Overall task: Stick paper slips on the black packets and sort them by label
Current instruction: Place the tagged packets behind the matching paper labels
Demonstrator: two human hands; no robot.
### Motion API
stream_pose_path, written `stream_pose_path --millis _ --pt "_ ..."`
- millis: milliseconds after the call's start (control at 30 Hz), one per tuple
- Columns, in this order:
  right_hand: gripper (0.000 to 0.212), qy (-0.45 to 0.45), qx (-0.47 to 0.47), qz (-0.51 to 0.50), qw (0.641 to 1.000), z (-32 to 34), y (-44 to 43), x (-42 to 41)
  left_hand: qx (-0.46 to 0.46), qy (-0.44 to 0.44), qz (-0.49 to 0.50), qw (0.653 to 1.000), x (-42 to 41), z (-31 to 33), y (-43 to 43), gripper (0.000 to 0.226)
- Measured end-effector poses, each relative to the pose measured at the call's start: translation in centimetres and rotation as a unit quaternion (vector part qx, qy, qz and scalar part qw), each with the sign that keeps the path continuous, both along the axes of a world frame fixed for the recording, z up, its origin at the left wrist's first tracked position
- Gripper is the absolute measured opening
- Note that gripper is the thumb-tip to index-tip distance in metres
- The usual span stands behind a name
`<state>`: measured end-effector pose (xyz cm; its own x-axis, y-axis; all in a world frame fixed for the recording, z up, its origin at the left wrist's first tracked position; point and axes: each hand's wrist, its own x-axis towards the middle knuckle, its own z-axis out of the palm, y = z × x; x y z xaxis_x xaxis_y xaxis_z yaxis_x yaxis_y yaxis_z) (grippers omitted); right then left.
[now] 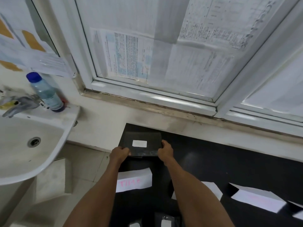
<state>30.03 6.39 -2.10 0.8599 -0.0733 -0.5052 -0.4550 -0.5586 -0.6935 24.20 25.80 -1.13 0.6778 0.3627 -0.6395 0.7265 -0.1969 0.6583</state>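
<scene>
Got my left hand [120, 153] and right hand [165, 150] both gripping a labelled packet [142, 145], sorting step; next I'd set it on the far-left counter [213, 154] pile.

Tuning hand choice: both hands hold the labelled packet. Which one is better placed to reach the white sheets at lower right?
Right, likely. The right hand grips the black packet at its right edge, on the same side as the white sheets; the left hand would have to cross.
</scene>
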Motion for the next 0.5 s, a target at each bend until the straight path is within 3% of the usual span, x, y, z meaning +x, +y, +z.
stream_pose_path --millis 233,333,500 --pt "0.067 0.024 0.055 0.004 0.998 0.9 0.4 -1.4 -0.027 -0.037 0.01 0.999 -0.4 0.3 -0.5 0.053" --pt "0.061 0.018 0.02 0.022 0.999 1.8 -1.0 -3.2 -0.012 -0.04 0.008 0.999 -1.7 0.8 -0.9 0.041" --pt "0.051 -0.001 -0.037 0.02 0.999 3.2 -4.7 -7.9 0.017 -0.059 0.006 0.998 -5.2 2.4 -2.9 0.047"
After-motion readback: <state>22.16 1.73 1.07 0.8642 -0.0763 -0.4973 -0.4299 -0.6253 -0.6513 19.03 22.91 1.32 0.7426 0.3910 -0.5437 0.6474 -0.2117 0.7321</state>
